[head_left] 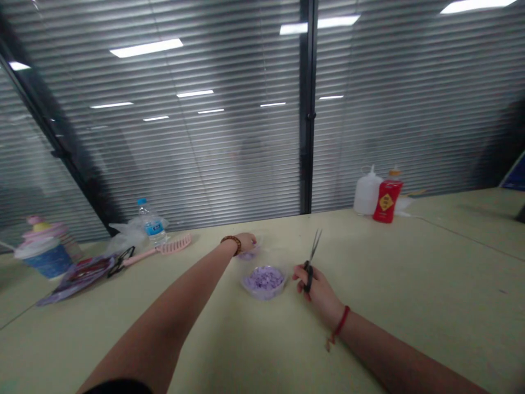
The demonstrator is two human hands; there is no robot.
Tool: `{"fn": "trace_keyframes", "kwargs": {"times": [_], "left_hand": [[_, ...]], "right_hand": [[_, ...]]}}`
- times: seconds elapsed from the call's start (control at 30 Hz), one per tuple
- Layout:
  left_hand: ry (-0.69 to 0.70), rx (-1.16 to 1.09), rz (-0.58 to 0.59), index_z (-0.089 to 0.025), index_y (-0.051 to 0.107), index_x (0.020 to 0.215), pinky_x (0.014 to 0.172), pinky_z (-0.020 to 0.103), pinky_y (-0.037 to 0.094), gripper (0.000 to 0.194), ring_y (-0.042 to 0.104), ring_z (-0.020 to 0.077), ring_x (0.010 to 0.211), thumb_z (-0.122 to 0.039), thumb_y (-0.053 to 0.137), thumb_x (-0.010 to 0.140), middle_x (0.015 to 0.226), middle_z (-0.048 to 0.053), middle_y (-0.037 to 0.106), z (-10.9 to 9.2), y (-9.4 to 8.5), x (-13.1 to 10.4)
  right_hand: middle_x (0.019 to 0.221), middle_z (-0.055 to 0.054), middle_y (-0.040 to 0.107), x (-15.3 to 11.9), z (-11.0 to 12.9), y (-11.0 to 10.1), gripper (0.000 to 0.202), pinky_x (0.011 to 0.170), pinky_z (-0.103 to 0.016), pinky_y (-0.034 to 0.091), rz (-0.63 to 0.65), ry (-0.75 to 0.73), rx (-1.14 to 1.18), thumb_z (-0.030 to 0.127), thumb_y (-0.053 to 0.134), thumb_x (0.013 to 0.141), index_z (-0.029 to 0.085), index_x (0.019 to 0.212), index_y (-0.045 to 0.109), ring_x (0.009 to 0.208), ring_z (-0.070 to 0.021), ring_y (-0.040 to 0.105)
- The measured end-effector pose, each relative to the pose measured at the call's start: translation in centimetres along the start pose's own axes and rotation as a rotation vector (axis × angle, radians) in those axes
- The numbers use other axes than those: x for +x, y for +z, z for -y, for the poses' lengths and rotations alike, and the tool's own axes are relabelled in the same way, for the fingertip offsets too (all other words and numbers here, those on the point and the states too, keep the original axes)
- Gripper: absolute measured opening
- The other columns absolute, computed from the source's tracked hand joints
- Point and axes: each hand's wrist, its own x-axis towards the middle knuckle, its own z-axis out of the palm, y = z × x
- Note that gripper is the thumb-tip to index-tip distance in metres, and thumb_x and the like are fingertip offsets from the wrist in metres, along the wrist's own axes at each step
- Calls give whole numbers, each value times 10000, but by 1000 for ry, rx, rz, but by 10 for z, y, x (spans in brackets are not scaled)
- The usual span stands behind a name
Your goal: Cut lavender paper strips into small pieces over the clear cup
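The pieces [266, 277] in the clear bowl [262, 294] are pale purple. Right of the bowl, the scissors [308, 273] show black handles and grey blades, the bracelet [341, 322] is red, and the bottle [386, 203] is red with a yellow diamond. Left of the bowl, the brush [141, 256] is pink, the cup [50, 261] blue. The surface [410, 273] is pale yellow; the blinds [246, 169] behind are striped grey.

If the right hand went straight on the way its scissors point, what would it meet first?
The right hand would probably meet the blind-covered window, just right of the dark post. Nothing shows sooner in that line, but depth is unclear.
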Motion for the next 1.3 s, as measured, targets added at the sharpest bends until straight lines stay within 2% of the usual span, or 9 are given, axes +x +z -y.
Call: {"fn": "trace_keyframes", "kwargs": {"times": [0.2,0.37,0.5,0.6,0.7,0.83,0.93,1.1,1.3], "left_hand": [[-30,-28,18,-119,618,867,571,265,472,154,574,114,564,-223,603,754,655,0,617,7,1,3],[49,-174,-122,-141,635,848,521,209,439,262,590,124,567,-54,592,606,690,16,638,11,-21,-4],[142,-333,-265,-121,612,864,563,202,444,258,595,127,660,-68,584,613,801,48,632,4,-40,-20],[214,-452,-373,-121,576,881,637,211,451,215,578,121,738,-133,585,666,833,50,614,-5,-44,-51],[313,-657,-394,-136,558,823,610,208,433,178,548,104,671,-206,622,673,747,17,586,-12,-25,-101],[337,-988,-210,-141,547,717,561,202,393,165,507,93,601,-228,672,653,671,0,558,-15,36,-170],[281,-1141,-309,-150,526,685,535,203,373,167,486,92,568,-236,669,672,626,-9,531,-13,79,-201],[358,-1215,-490,-165,529,672,603,239,412,146,529,138,671,-234,653,702,703,23,555,-11,102,-213],[391,-1260,-457,-169,522,657,577,241,423,148,538,143,654,-227,652,700,712,21,529,-18,110,-209]], "right_hand": [[550,17,504,-2,3,0,310,341,-200,256,47,-10,7,453,554,664,147,682,502,391,-67,410],[441,48,449,-5,8,0,296,329,-200,231,67,3,24,446,565,649,160,651,488,345,-66,369],[424,52,434,-6,10,0,297,326,-196,219,69,-1,43,450,572,637,169,640,477,337,-68,357],[429,49,423,-10,13,0,312,334,-196,213,64,-22,59,470,557,653,170,639,472,346,-66,345],[434,48,415,-18,18,1,336,338,-203,191,70,-57,74,491,553,672,168,636,467,341,-58,311],[471,47,437,-40,24,10,354,356,-206,229,217,-98,66,494,600,663,174,648,449,352,-54,328],[535,32,492,-62,21,23,363,417,-211,319,413,-99,43,452,675,628,182,685,439,431,-78,415],[743,20,533,-86,5,48,432,576,-219,399,638,1,175,343,776,536,191,765,443,635,-100,506],[609,35,555,-85,-3,60,442,567,-245,435,650,84,170,381,762,534,186,676,392,565,-106,547]]}}
